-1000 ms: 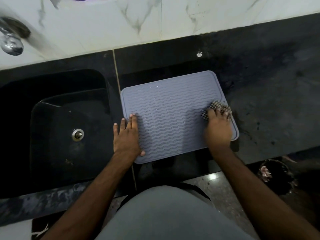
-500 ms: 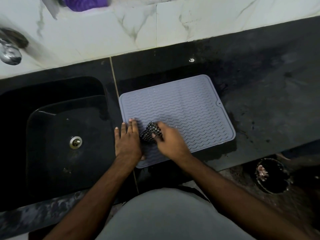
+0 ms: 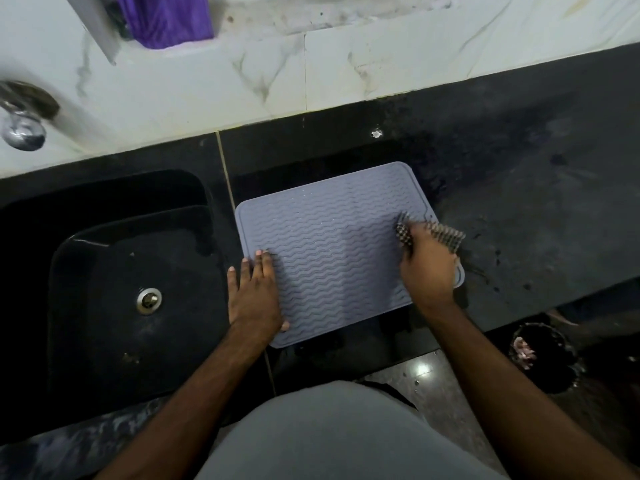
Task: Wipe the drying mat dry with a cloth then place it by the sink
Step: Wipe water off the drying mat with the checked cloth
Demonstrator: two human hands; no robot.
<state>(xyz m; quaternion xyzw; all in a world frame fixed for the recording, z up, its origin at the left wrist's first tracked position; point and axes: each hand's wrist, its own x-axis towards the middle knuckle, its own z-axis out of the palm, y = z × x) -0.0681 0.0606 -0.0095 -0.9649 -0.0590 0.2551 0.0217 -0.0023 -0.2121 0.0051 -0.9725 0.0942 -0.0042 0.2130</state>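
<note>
A grey ridged drying mat (image 3: 332,251) lies flat on the black counter (image 3: 519,209), just right of the black sink (image 3: 114,289). My left hand (image 3: 254,296) presses flat on the mat's near left edge, fingers spread, holding nothing. My right hand (image 3: 427,265) sits on the mat's right edge, closed on a checkered black-and-white cloth (image 3: 440,235) that pokes out past my fingers against the mat. The mat's near right corner is hidden under that hand.
A chrome tap (image 3: 22,126) juts from the white marble wall (image 3: 346,71) above the sink. A purple cloth (image 3: 166,19) lies on the ledge at the top. A dark bin (image 3: 540,355) stands on the floor at lower right.
My right hand swept the cloth from the mat's right edge to its left side beside my left hand, then back to the right edge. My left hand stayed put.
</note>
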